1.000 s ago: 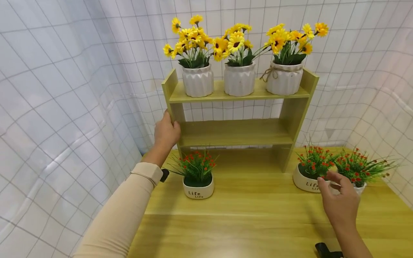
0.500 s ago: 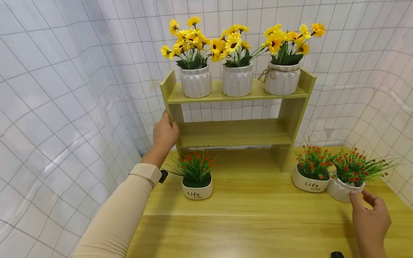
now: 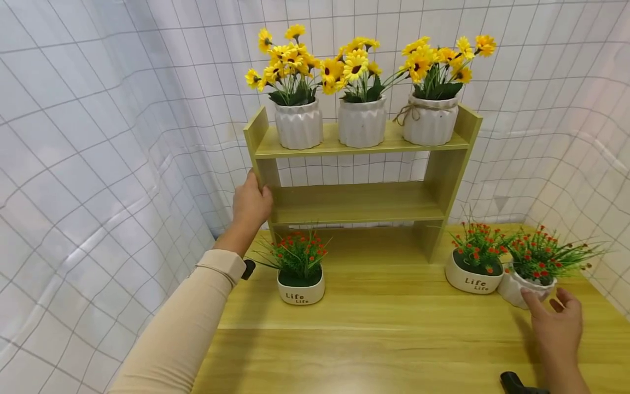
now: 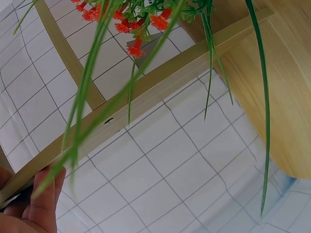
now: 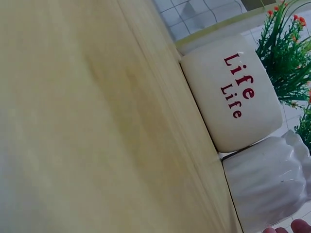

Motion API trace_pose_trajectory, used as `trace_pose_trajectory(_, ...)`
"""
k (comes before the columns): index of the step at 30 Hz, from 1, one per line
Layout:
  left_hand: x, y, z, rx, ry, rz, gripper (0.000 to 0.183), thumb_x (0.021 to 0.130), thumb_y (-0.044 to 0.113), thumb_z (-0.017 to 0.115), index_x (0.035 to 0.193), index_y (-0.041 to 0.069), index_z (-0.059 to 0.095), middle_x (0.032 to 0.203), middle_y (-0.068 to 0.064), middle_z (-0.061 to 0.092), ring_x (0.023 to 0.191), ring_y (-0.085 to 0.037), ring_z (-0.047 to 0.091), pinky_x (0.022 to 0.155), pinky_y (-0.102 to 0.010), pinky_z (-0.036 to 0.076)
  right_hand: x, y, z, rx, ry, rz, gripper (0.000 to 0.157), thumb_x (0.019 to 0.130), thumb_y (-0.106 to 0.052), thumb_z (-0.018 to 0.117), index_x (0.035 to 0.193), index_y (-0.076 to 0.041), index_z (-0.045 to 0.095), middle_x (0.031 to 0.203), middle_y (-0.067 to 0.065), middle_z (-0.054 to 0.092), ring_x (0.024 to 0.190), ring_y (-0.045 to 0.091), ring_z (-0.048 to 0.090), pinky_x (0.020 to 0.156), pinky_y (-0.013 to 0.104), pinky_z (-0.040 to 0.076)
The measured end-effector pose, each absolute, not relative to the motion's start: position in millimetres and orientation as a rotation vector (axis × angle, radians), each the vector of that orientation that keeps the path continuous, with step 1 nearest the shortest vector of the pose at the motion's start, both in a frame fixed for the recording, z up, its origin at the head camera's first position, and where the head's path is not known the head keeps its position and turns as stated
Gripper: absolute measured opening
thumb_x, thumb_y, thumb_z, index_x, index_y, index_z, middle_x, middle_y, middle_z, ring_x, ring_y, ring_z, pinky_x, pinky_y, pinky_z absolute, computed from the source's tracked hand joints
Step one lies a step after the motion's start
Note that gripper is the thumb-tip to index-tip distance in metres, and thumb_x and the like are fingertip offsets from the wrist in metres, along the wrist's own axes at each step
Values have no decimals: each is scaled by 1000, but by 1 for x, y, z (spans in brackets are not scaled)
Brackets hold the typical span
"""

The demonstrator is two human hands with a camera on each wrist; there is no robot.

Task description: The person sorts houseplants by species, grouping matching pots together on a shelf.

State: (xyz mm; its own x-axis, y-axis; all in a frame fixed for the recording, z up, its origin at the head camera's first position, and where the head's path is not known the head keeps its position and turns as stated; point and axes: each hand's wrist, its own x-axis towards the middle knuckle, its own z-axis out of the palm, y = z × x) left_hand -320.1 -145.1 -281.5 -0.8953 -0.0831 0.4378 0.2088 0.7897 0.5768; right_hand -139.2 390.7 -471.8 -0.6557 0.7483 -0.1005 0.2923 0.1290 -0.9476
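My left hand (image 3: 252, 203) grips the left side panel of a wooden shelf (image 3: 359, 202), thumb on its near side. In the left wrist view, fingers (image 4: 44, 204) wrap the panel's edge. At the right, my right hand (image 3: 558, 323) is at a ribbed white flowerpot (image 3: 519, 289) of red flowers and grass. Its thumb overlaps the pot's front, and the other fingers are spread apart beside the pot's right side. Fingertips (image 5: 299, 227) show low beside this pot in the right wrist view. An oval "Life" planter (image 3: 474, 278) with red flowers stands against the pot's left.
Three white pots (image 3: 361, 123) with yellow flowers line the top shelf board. Another "Life" planter (image 3: 301, 290) stands before the shelf's left foot, on the wooden table (image 3: 344, 350). A white grid-patterned curtain (image 3: 98, 164) surrounds the table's back and sides.
My right hand has moved from in front of the "Life" planter to the right, then slightly left to the ribbed pot. The left hand keeps its grip on the shelf.
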Motion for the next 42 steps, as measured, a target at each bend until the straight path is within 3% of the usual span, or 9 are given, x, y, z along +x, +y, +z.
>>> trace_pose_trajectory(4, -319, -147, -282, -88, -2531, -886, 36, 101, 17, 46, 134, 2, 48, 111, -29, 65, 97, -47, 64, 75, -56, 52, -147, 389, -476, -986, -1995, 1575, 89, 92, -46, 65, 159, -14, 16, 164, 6, 14, 148, 25, 18, 115, 42, 27)
trace_pose_trajectory(13, -317, -149, -283, -97, -2511, -876, 35, 100, 16, 48, 131, 1, 49, 110, -29, 65, 98, -48, 64, 77, -57, 51, -156, 386, -483, -988, -1830, 1655, 84, 91, -42, 69, 158, -21, 24, 163, 0, 18, 145, 18, 22, 109, 25, 31)
trace_pose_trajectory(22, -317, -147, -282, -97, -2537, -892, 37, 101, 17, 47, 135, 2, 47, 112, -29, 65, 98, -47, 65, 76, -56, 53, -165, 386, -483, -917, -1752, 1727, 92, 91, -37, 71, 159, -23, 11, 164, 4, 12, 147, 13, 16, 114, 24, 24)
trace_pose_trajectory(28, -317, -146, -282, -109, -2533, -896, 38, 102, 17, 47, 137, 2, 47, 114, -29, 65, 100, -47, 64, 77, -56, 52, -170, 392, -485, -928, -1813, 1657, 94, 91, -37, 70, 160, -25, 8, 163, 3, 16, 145, 13, 20, 116, 26, 19)
trace_pose_trajectory(42, -319, -145, -283, -96, -2547, -904, 37, 102, 18, 46, 136, 2, 47, 114, -29, 64, 101, -47, 63, 79, -56, 52, -170, 392, -485, -932, -1482, 1797, 92, 85, -24, 79, 157, -26, 22, 158, -1, 24, 141, 8, 26, 107, 16, 30)
